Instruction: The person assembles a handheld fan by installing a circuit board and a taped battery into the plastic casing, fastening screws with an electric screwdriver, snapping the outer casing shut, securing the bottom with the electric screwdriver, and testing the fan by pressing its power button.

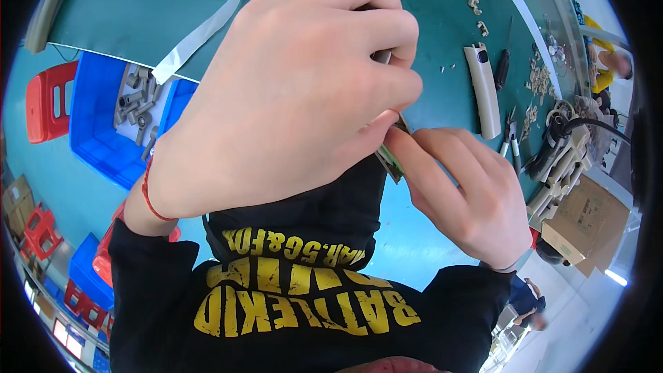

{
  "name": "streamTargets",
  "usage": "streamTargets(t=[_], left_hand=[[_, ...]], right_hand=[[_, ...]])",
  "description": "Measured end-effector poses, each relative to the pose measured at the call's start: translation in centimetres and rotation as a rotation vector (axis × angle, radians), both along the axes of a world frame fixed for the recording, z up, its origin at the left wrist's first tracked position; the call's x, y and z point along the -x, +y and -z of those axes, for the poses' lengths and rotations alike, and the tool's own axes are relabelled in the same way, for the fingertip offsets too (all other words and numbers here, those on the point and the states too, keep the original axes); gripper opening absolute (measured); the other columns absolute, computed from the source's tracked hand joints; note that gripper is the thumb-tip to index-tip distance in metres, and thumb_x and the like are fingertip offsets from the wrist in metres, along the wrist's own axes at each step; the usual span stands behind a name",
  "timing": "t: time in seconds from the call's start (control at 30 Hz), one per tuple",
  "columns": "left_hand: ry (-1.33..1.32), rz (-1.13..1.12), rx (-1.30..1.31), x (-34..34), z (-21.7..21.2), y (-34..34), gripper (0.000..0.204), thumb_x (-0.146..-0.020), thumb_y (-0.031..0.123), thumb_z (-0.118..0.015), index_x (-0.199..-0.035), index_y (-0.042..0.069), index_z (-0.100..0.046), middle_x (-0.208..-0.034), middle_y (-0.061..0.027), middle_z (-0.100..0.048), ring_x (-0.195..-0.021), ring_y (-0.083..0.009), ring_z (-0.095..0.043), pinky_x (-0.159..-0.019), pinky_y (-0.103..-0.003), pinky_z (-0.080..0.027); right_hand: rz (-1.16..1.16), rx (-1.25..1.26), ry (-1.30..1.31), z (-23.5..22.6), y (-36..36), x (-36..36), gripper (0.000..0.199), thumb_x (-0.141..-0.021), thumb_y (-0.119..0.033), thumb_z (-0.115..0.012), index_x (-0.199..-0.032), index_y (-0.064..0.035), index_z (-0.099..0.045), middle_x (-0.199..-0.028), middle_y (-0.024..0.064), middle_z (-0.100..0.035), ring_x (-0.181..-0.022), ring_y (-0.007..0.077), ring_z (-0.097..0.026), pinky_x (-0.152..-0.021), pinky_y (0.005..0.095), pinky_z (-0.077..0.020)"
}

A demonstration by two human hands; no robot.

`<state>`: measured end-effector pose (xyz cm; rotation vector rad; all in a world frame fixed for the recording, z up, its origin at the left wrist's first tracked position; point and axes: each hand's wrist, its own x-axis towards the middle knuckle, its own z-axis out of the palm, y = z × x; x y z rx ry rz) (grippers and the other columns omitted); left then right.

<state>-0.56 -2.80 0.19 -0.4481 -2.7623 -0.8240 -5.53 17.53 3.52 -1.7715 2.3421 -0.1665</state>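
Note:
Close in front of me, my left hand, with a red string at its wrist, is closed around a narrow casing with a green strip along it. Most of that piece is hidden by the fingers; its lower end shows between my two hands. My right hand pinches the same piece with thumb and fingertips, touching the left thumb. To the right of the hands lies a long beige plastic shell on the green table.
A dark-handled screwdriver and pliers lie beyond the shell, near small beige parts. Beige shells are piled by a cardboard box. White tape curls at left, above a blue bin and red stool.

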Motion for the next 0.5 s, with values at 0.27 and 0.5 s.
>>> streamTargets(t=[0.27, 0.5], left_hand=[[0.229, 0.095, -0.018, -0.1, 1.5, -0.8, 0.021, -0.061, 0.008, -0.079, -0.076, 0.014, -0.066, -0.095, 0.0032, -0.061, -0.103, -0.0216, -0.058, -0.082, -0.037, -0.043], [0.177, 0.064, 0.028, 0.0, 0.9, -0.1, 0.019, -0.063, 0.008, -0.078, -0.076, 0.014, -0.066, -0.094, 0.0027, -0.061, -0.101, -0.0217, -0.057, -0.081, -0.037, -0.043]], right_hand=[[0.0, 0.08, 0.043, 0.5, 0.5, -0.1, 0.054, -0.061, 0.007, -0.071, -0.114, 0.004, -0.062, -0.092, 0.0122, -0.064, -0.075, 0.0271, -0.066, -0.062, 0.0347, -0.0551], [0.047, -0.124, 0.174, -0.5, -1.1, -1.4, 0.046, -0.069, 0.003, -0.07, -0.114, 0.0066, -0.062, -0.087, 0.0105, -0.062, -0.075, 0.024, -0.065, -0.061, 0.0334, -0.0537]])
